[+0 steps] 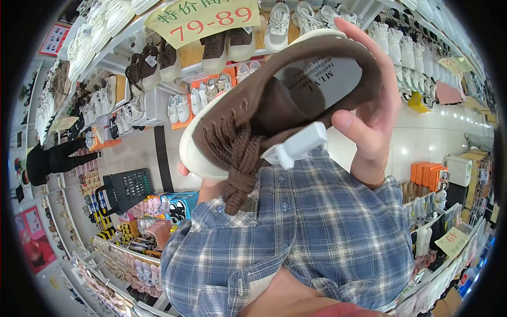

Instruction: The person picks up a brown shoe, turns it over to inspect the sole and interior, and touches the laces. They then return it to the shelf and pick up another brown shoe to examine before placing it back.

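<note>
A brown shoe (227, 119) with a cream sole is held up in front of the plaid shirt, its opening facing the camera. Brown laces (240, 158) are knotted over its tongue, and a white plastic tag (301, 143) hangs beside the opening. My right hand (369, 113) grips the heel end, thumb at the near rim and fingers round the far side. Under the toe end is my left hand (211, 189), mostly hidden behind the shoe, with one fingertip showing past the sole.
Shelves of shoes stand ahead and on both sides, with a yellow price sign (203, 21) above. A dark plastic basket (127, 190) is at left, near a person in black (53, 158). Orange boxes (425, 174) are stacked at right.
</note>
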{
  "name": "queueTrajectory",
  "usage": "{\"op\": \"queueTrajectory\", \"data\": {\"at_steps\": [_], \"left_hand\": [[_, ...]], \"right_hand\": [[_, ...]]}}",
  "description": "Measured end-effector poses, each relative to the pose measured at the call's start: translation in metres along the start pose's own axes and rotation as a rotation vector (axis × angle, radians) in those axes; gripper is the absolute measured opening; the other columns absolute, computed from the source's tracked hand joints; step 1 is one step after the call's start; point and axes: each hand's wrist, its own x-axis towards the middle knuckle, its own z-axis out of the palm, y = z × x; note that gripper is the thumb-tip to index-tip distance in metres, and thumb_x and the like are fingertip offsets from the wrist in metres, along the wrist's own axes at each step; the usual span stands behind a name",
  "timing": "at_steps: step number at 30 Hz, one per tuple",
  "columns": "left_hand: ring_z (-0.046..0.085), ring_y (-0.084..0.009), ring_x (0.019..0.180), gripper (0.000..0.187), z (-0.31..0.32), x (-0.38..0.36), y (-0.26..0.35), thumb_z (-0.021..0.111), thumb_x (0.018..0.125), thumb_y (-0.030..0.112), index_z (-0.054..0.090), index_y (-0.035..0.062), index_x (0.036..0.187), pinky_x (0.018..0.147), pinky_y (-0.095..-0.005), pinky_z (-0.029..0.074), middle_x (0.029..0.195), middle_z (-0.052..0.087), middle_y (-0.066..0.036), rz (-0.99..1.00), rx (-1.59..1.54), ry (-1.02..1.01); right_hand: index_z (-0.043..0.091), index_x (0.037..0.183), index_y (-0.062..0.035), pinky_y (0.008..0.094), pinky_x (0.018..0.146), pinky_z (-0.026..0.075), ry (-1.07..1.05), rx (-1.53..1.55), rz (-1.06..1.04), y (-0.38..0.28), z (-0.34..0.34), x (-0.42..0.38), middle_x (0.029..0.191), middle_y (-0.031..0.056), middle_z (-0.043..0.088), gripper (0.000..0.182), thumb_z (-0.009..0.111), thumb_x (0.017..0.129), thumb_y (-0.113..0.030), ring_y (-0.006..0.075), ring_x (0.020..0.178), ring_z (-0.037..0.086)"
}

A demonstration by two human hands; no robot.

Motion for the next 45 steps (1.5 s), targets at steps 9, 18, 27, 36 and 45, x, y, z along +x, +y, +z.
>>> {"op": "queueTrajectory", "data": {"at_steps": [9,18,27,36,45], "left_hand": [[0.044,-0.0318,0.125,0.106,-0.002,-0.011,0.0,0.071,0.061,0.042,0.019,0.005,0.145,0.103,-0.043,0.036,0.139,0.039,-0.017,-0.099,-0.105,-0.021],[0.044,-0.0322,0.124,0.106,-0.002,-0.036,-0.011,0.071,0.06,0.041,0.019,0.0054,0.145,0.103,-0.0429,0.036,0.138,0.04,-0.017,-0.282,-0.32,0.003],[0.048,-0.029,0.122,0.136,-0.037,-0.042,-0.019,0.089,0.036,0.026,0.012,0.0014,0.146,0.101,-0.0393,0.037,0.134,0.046,-0.018,-0.595,0.025,0.272],[0.048,-0.0262,0.122,0.131,-0.029,-0.037,-0.019,0.088,0.039,0.026,0.018,-0.0007,0.145,0.101,-0.0374,0.036,0.136,0.046,-0.017,-0.357,0.288,-0.005],[0.034,-0.0339,0.132,0.134,-0.007,-0.023,-0.01,0.085,0.045,0.026,0.002,-0.0031,0.145,0.108,-0.0451,0.029,0.144,0.03,-0.022,0.104,0.181,-0.292]], "right_hand": [[0.041,0.13,0.0068,0.0347,0.103,0.034,-0.033,0.044,0.013,0.007,0.0,0.007,0.139,0.0219,0.04,0.069,0.066,0.072,-0.023,0.0259,0.123,0.045],[0.05,0.12,0.0024,0.0324,0.099,0.039,0.138,0.128,-0.037,0.036,-0.008,0.004,0.131,0.0226,0.049,0.058,0.053,0.063,0.01,0.0248,0.119,0.05],[0.052,0.112,-0.0013,0.0338,0.097,0.04,0.237,0.154,0.037,0.044,-0.011,0.003,0.129,0.0228,0.05,0.049,0.069,0.067,0.004,0.0257,0.116,0.051],[0.048,0.115,-0.0053,0.0349,0.096,0.042,0.258,0.198,0.009,0.057,-0.013,-0.003,0.134,0.0214,0.043,0.041,0.065,0.078,-0.01,0.0253,0.115,0.05],[0.051,0.116,-0.0023,0.0352,0.098,0.039,0.193,0.262,0.082,0.06,-0.019,-0.007,0.131,0.0213,0.047,0.055,0.062,0.063,0.004,0.025,0.117,0.049]]}}
